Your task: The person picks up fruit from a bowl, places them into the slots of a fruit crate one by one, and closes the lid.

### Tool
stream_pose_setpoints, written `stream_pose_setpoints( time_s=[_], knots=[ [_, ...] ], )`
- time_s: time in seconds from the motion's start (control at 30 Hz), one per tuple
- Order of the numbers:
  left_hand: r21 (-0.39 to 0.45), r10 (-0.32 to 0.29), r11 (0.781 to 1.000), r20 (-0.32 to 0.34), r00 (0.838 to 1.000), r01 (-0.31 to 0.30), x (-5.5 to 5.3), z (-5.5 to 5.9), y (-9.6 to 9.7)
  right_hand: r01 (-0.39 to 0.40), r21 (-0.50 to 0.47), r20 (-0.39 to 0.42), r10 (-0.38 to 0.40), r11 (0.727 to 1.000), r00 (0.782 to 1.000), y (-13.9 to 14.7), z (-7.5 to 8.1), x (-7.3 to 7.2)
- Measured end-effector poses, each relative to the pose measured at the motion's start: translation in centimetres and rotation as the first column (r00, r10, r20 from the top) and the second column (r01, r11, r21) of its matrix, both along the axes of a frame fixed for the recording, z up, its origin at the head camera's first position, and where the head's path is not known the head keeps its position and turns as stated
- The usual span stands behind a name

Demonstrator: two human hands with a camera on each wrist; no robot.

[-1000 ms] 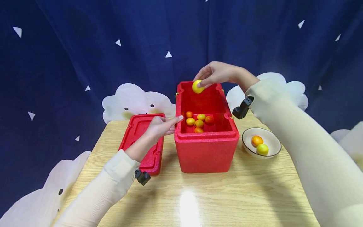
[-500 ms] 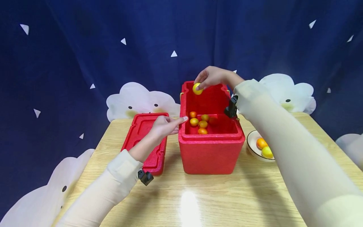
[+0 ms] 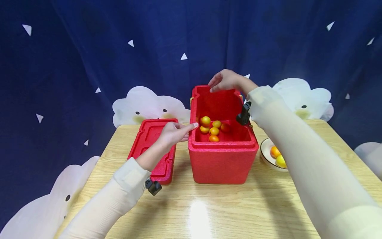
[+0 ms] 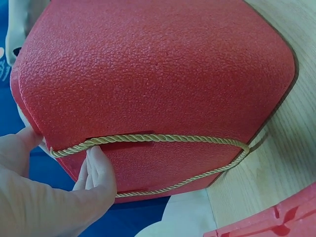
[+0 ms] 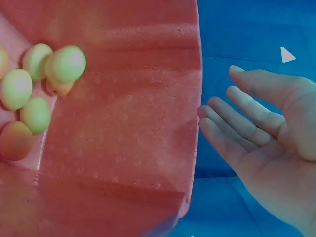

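A red foam box (image 3: 219, 162) stands with its top off, several small oval yellow and orange fruits (image 3: 214, 131) on its floor. My left hand (image 3: 176, 132) grips the box's left wall, thumb over the rim. In the left wrist view its fingers lie against the outer side by a gold rope handle (image 4: 197, 139). Over the far end of the box is my right hand (image 3: 228, 80), fingers loosely parted and holding nothing. The right wrist view shows its palm beside the box edge. A brighter yellow fruit (image 5: 68, 64) overlaps the others in the box.
Left of the box lies its red lid (image 3: 150, 132), flat on the wooden table (image 3: 167, 212). A white bowl (image 3: 265, 147) with a dark rim, partly hidden by the right sleeve, holds an orange fruit (image 3: 275, 151) and a yellow one (image 3: 281, 161). Behind hangs a dark blue curtain (image 3: 149, 26).
My right hand has let go of the yellow fruit it pinched over the box; that fruit is now down among the others. The left hand keeps its grip on the wall.
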State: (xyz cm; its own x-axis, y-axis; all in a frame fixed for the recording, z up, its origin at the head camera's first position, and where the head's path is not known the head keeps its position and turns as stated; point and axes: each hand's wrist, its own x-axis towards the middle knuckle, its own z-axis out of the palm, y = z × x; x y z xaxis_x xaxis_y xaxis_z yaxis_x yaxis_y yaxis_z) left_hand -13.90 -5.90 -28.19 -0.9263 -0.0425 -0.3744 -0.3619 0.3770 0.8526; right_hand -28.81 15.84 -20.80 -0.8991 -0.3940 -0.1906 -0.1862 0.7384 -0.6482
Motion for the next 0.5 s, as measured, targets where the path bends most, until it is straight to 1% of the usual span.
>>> stream_pose_setpoints(
  time_s=[0.17,0.3,0.4,0.5],
  knots=[
    [0.003,0.0,1.0,0.002,1.0,0.0,-0.2,-0.2,-0.2,-0.01,-0.013,-0.02,0.01,1.0,1.0,0.5,0.6,0.5],
    [-0.005,0.004,1.0,0.004,1.0,-0.004,-0.4,-0.2,-0.3,-0.03,-0.008,-0.054,0.03,1.0,0.998,1.6,0.9,1.3],
    [-0.01,0.006,1.0,0.003,1.0,-0.006,-0.5,-0.3,-0.3,-0.035,-0.013,-0.088,0.034,0.999,0.996,2.8,0.7,2.2],
    [-0.003,0.006,1.0,-0.006,1.0,-0.006,-0.6,-0.3,-0.3,-0.033,-0.033,-0.116,0.029,0.999,0.993,4.3,0.1,3.3]
  ],
)
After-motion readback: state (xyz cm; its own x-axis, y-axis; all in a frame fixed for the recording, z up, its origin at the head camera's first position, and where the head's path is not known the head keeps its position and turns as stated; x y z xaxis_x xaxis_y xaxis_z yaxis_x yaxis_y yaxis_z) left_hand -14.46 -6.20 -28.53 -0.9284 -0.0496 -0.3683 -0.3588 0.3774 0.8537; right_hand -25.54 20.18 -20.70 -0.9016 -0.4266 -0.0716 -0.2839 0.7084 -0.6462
